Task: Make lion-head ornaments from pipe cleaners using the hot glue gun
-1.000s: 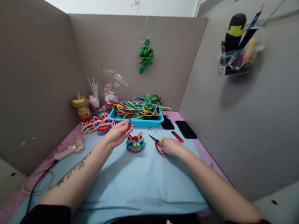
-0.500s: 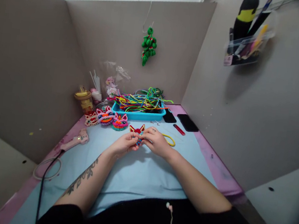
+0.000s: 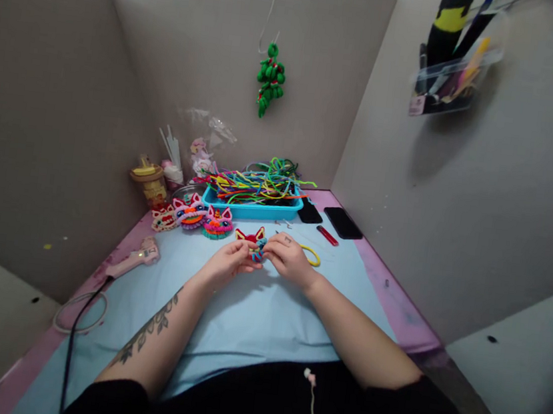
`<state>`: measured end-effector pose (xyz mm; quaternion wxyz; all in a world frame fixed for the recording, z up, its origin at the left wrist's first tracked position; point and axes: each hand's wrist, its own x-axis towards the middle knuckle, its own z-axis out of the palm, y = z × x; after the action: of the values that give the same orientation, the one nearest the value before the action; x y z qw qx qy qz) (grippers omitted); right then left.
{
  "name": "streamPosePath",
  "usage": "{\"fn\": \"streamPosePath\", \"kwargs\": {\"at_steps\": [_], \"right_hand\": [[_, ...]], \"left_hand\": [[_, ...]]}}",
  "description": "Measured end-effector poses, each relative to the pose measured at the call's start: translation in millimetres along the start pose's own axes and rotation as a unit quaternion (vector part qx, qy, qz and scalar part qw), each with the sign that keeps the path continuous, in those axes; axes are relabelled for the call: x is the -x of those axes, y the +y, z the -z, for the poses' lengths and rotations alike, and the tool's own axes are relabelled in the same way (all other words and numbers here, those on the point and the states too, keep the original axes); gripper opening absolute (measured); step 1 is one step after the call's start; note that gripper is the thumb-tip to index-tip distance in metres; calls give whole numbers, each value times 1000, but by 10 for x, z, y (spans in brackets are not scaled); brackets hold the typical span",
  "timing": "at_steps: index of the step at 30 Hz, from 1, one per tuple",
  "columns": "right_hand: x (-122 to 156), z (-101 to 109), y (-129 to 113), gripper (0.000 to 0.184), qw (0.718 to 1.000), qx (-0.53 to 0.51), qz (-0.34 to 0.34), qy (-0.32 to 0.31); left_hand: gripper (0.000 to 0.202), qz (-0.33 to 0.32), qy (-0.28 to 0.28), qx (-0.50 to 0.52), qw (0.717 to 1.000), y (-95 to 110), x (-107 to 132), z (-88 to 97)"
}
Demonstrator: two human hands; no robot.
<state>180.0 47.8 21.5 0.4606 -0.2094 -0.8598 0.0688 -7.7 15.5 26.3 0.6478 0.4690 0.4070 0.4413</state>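
A small red animal head [image 3: 255, 235] of fuzzy pipe cleaner, with yellow-lined ears and blue trim, is held just over the blue cloth [image 3: 262, 319]. My left hand [image 3: 231, 260] pinches its lower left side. On the right side, the fingers of my right hand [image 3: 290, 260] are closed at the blue trim, and the fingertips partly hide it. A yellow loop [image 3: 315, 257], perhaps a scissors handle, lies behind my right hand. Three finished-looking heads stand to the left: a cream and red one [image 3: 164, 219], a purple one [image 3: 190, 212] and a pink one [image 3: 217, 222].
A blue tray [image 3: 250, 211] heaped with coloured pipe cleaners stands at the back. Right of it lie two dark phones [image 3: 344, 223] and a red stick-like tool [image 3: 327, 235]. A pink glue gun [image 3: 136, 257] with its cord rests on the left. Partitions enclose three sides.
Both hands stay at the red head. My right fingers have shifted slightly off its front, so more of the blue trim shows. The whole view has moved a little.
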Motion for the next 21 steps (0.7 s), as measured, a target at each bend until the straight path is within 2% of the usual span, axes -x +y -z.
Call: {"fn": "streamPosePath", "kwargs": {"at_steps": [4, 7, 16, 21], "right_hand": [[6, -10, 62, 12, 999, -12, -44, 20], [12, -10, 61, 11, 998, -29, -60, 21], [10, -26, 23, 10, 998, -15, -39, 37], [34, -44, 56, 10, 1000, 15, -9, 23]], "left_hand": [[40, -126, 57, -129, 982, -3, 3, 2], [31, -171, 83, -186, 964, -19, 14, -16], [27, -188, 84, -170, 964, -47, 0, -47], [29, -162, 76, -120, 976, -39, 10, -79]]}}
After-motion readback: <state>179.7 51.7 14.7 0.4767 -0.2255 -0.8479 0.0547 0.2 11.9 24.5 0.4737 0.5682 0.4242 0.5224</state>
